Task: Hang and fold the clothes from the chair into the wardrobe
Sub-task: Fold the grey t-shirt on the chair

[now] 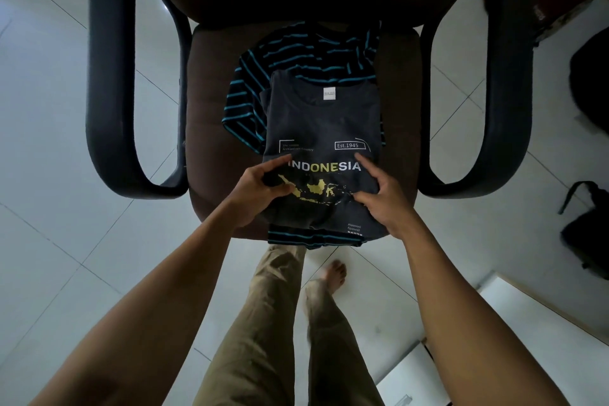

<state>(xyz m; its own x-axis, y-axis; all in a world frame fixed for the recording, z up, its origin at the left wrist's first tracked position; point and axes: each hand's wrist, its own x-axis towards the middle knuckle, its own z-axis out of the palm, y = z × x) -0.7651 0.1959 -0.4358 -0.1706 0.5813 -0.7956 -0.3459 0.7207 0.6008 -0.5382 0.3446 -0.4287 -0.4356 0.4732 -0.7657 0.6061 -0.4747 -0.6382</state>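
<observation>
A dark grey T-shirt (323, 122) with "INDONESIA" and a yellow map print lies folded into a narrow strip on the brown seat of the chair (204, 102). Under it lies a black shirt with teal stripes (263, 76), showing at the back, the left and the front edge. My left hand (260, 189) grips the grey shirt's left side near the print. My right hand (382, 198) pinches its right side at the same height, forefinger stretched over the cloth.
The chair has black loop armrests (112, 102) on both sides and a dark backrest at the top. A black bag (586, 234) lies on the white tiled floor at right. A white panel (514, 323) shows at lower right. My legs stand before the seat.
</observation>
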